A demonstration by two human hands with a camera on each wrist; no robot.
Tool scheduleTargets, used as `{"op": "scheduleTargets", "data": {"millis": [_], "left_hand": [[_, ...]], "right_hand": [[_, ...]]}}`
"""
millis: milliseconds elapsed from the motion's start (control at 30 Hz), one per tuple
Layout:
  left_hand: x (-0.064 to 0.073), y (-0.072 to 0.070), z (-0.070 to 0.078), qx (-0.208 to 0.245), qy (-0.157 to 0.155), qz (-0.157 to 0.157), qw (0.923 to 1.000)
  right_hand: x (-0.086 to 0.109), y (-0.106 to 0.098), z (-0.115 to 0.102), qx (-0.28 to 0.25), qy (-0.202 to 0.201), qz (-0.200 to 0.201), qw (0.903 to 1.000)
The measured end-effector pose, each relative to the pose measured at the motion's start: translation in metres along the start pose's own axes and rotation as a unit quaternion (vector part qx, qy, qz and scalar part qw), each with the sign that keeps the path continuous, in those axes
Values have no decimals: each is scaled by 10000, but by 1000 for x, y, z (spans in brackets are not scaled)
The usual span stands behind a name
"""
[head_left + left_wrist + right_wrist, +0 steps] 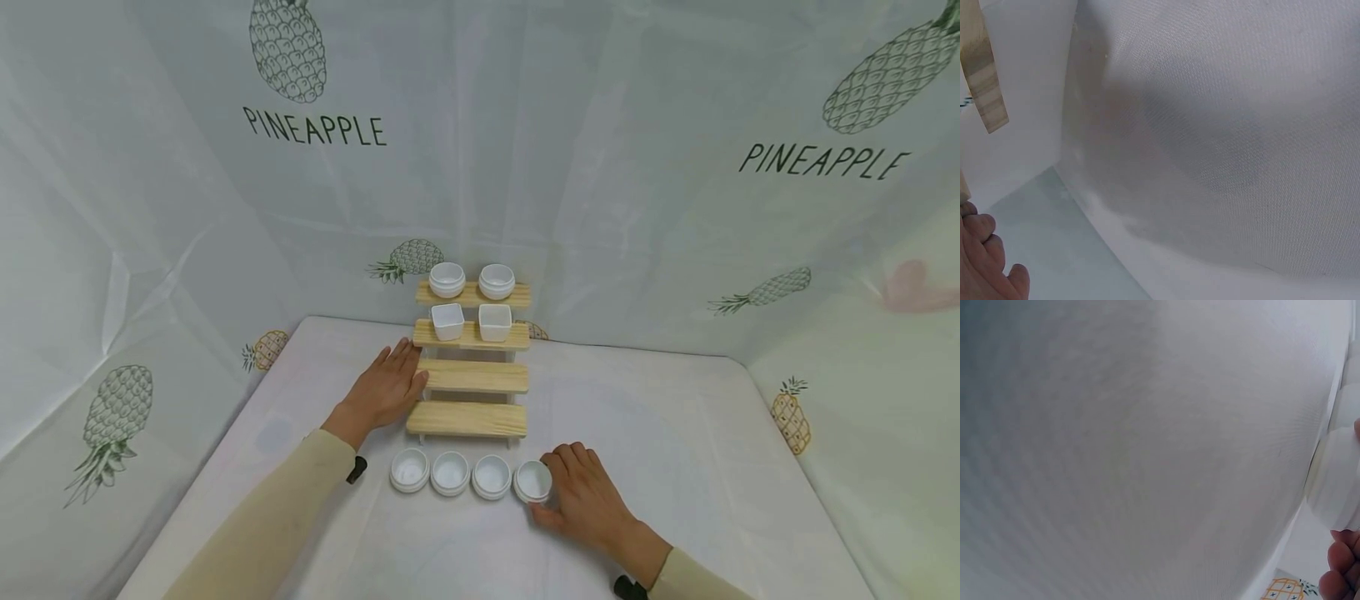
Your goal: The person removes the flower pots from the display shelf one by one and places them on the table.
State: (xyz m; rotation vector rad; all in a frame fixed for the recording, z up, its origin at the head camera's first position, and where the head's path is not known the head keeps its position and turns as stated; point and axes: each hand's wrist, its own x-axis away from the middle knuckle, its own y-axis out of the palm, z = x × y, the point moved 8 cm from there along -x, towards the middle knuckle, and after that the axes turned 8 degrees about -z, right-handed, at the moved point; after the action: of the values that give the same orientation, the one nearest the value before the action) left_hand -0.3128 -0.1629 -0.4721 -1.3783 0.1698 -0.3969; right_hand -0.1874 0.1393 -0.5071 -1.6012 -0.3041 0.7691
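Note:
A tiered wooden display stand (pixel 468 420) holds two round white bowls (pixel 447 281) on its top shelf and two square white bowls (pixel 495 322) on the shelf below. Its lower two shelves are bare. My left hand (pixel 386 387) rests against the stand's left side, fingers extended, thumb by the third shelf's end. In front of the stand, several round white bowls (pixel 451 473) form a row. At the row's right end, my right hand (pixel 588 504) holds a round white bowl (pixel 533 481) between thumb and fingers. The right wrist view shows that bowl (pixel 1338 481) at its right edge.
The stand and bowls are on a white cloth-covered table (pixel 637 417). Pale curtains (pixel 600 167) printed with pineapples enclose the back and sides. A black wrist strap piece (pixel 357 470) shows near the left sleeve.

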Motion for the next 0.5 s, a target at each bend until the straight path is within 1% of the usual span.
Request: {"op": "scheduleTargets", "data": {"millis": [167,333,433,500], "left_hand": [[1,1,-1,-30,-6,11,10000],[1,0,-1,-33,8,0,10000],[0,0,-1,-18,14,-11,10000],[0,0,-1,-32,21,-14,10000]], "right_hand": [[-1,0,0,12,-29,25,10000],[-4,-6,-1,-17,-112,74,9999],[-12,-15,1,-22,-170,165,9997],[-22,-24,4,11,-202,235,9995]]}}
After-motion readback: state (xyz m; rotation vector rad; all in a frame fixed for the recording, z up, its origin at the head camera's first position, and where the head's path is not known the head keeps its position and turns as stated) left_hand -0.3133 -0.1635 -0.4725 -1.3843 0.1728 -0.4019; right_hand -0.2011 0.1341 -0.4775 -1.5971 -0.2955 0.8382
